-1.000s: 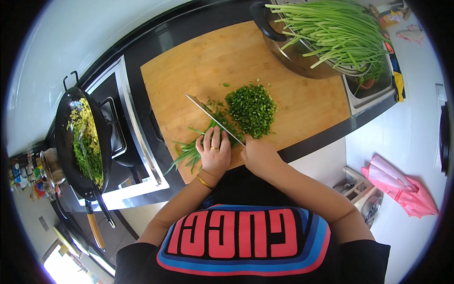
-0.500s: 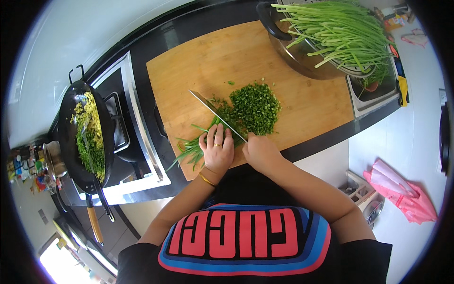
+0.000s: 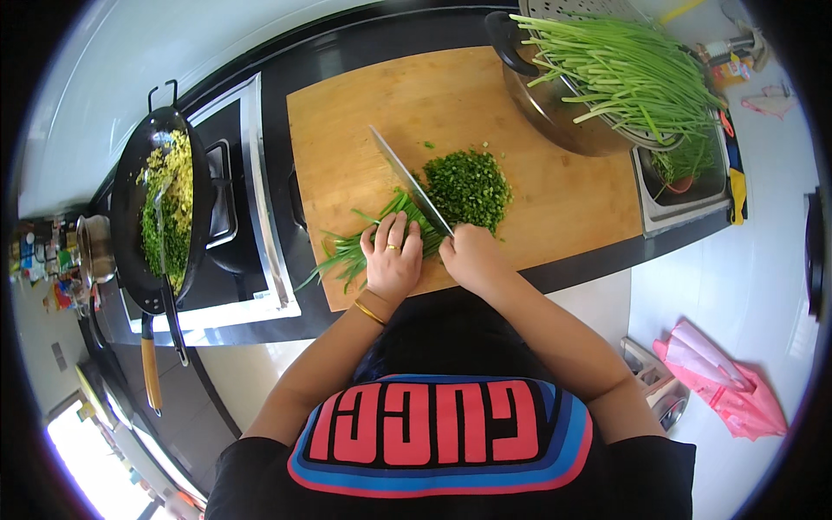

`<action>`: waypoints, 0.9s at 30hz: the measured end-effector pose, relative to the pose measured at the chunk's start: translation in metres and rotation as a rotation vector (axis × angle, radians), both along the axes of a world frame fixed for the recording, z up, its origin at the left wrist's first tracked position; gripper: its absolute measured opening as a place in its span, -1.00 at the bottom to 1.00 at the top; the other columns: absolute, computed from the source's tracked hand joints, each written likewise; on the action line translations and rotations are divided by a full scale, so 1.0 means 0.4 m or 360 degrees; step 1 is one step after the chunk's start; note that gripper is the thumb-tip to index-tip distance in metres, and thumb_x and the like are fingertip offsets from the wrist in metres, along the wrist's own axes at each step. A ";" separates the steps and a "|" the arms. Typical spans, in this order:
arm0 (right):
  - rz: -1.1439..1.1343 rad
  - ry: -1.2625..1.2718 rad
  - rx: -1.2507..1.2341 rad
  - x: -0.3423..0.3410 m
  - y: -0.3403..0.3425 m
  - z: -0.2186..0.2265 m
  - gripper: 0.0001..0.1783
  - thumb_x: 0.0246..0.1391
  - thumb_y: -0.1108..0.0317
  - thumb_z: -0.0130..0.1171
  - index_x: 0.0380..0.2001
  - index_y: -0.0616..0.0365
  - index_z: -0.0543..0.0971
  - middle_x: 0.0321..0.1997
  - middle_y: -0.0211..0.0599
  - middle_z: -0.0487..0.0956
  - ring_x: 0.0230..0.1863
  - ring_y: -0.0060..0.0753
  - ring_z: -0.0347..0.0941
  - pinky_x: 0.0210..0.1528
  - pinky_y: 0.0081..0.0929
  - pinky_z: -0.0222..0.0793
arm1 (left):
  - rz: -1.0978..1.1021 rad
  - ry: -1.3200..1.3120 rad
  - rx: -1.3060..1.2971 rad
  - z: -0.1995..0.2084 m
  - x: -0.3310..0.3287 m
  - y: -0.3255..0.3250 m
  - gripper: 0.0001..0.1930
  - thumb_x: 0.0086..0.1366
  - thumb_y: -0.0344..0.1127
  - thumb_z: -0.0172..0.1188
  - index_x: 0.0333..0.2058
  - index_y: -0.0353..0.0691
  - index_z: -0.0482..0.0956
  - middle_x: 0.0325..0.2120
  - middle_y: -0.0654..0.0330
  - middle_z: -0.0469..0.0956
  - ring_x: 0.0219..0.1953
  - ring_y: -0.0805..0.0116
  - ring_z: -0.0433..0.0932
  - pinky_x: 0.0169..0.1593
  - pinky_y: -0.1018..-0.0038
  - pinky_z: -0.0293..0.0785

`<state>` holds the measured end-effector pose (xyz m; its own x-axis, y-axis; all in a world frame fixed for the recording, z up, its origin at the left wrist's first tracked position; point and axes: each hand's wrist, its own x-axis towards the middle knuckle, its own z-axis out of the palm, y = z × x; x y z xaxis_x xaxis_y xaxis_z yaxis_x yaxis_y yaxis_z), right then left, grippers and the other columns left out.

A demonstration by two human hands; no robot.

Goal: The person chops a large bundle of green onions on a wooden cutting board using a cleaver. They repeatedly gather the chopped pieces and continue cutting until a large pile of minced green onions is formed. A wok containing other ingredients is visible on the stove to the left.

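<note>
- Our right hand [image 3: 477, 260] clamps its grip on the kitchen knife [image 3: 406, 174] over the cutting board [image 3: 559, 199].
- Our left hand [image 3: 394, 258] clamps its grip on garlic chives [image 3: 348, 253] at the board's near left.
- We see chopped chives [image 3: 469, 188] mid-board.

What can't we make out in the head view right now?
All in the head view:
Knife handle: hidden by the right-hand grip.
Middle of the cut-side stalks: covered by the left-hand grip.
Inside of the metal pot: covered by long green stalks.
Burner beneath the black pan: blocked by the pan.
Small goods at far left: too small and blurred.
</note>
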<state>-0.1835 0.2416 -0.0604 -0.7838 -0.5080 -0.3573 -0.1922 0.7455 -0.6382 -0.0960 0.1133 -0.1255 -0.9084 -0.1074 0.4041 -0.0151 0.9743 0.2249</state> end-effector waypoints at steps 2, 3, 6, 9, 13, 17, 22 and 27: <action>-0.0045 -0.0085 -0.0100 0.010 0.035 0.019 -0.73 0.01 0.31 0.06 -0.60 0.34 0.48 -0.60 0.14 0.48 -0.51 0.15 0.46 -0.42 -0.11 0.37 | 0.0010 0.0012 0.0024 0.002 -0.002 0.000 -0.75 0.10 -0.32 0.13 -0.21 -0.18 0.51 -0.06 0.13 0.40 0.03 0.19 0.35 0.05 0.13 0.20; -0.0069 -0.0113 -0.0135 0.013 0.049 0.037 -0.73 0.01 0.31 0.06 -0.58 0.34 0.48 -0.61 0.12 0.48 -0.52 0.14 0.45 -0.43 -0.13 0.37 | 0.0020 0.0014 0.0033 0.002 0.001 0.002 -0.75 0.10 -0.32 0.13 -0.21 -0.18 0.51 -0.06 0.13 0.40 0.03 0.19 0.34 0.05 0.12 0.20; -0.0122 -0.0279 -0.0145 -0.007 0.078 0.118 -0.74 0.04 0.30 0.08 -0.40 0.36 0.50 -0.63 0.00 0.48 -0.58 0.00 0.45 -0.48 -0.26 0.34 | 0.0032 0.0009 0.0040 -0.005 0.007 0.004 -0.76 0.11 -0.32 0.13 -0.21 -0.18 0.50 -0.05 0.13 0.39 0.03 0.20 0.34 0.06 0.12 0.20; -0.0148 -0.0175 -0.0294 -0.032 0.130 0.144 -0.73 0.05 0.30 0.08 -0.30 0.33 0.52 -0.61 -0.08 0.51 -0.57 -0.12 0.47 -0.45 -0.32 0.36 | 0.0037 0.0036 0.0045 -0.004 0.005 0.005 -0.75 0.11 -0.33 0.13 -0.20 -0.18 0.50 -0.05 0.13 0.39 0.04 0.20 0.34 0.06 0.11 0.20; -0.0030 0.0184 -0.0327 -0.076 0.225 0.107 -0.65 0.03 0.31 0.11 -0.15 0.31 0.48 -0.41 -0.08 0.56 -0.42 -0.19 0.52 -0.35 -0.39 0.40 | 0.0029 0.0050 0.0041 -0.006 0.008 0.003 -0.74 0.10 -0.32 0.14 -0.19 -0.18 0.49 -0.06 0.13 0.40 0.04 0.20 0.34 0.07 0.10 0.18; 0.0085 0.0887 -0.0197 -0.102 0.295 0.040 -0.57 0.00 0.31 0.18 -0.05 0.27 0.44 -0.27 -0.12 0.55 -0.34 -0.09 0.51 -0.34 -0.34 0.42 | 0.0041 0.0030 0.0051 -0.009 0.009 0.005 -0.73 0.10 -0.32 0.14 -0.17 -0.17 0.49 -0.05 0.14 0.40 0.05 0.20 0.33 0.08 0.09 0.17; 0.0016 0.1107 -0.0027 -0.101 0.337 -0.022 -0.49 -0.05 0.24 0.27 -0.04 0.25 0.44 -0.28 -0.13 0.55 -0.33 -0.07 0.50 -0.33 -0.30 0.42 | 0.0052 0.0019 0.0060 -0.008 0.009 0.005 -0.72 0.10 -0.32 0.15 -0.17 -0.17 0.49 -0.05 0.14 0.40 0.06 0.20 0.32 0.09 0.10 0.17; -0.0151 0.1263 0.0004 -0.086 0.364 -0.075 -0.46 -0.06 0.18 0.28 -0.02 0.23 0.44 -0.31 -0.12 0.54 -0.34 -0.05 0.49 -0.32 -0.27 0.42 | 0.0039 0.0004 0.0084 0.003 0.009 0.008 -0.68 0.07 -0.37 0.18 -0.15 -0.21 0.47 -0.03 0.12 0.38 0.07 0.15 0.33 0.09 0.13 0.17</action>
<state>-0.2179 0.3871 -0.0906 -0.8443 -0.4264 0.3245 -0.5242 0.7826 -0.3357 -0.0925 0.1166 -0.1245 -0.9042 -0.1509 0.3995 -0.0385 0.9604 0.2758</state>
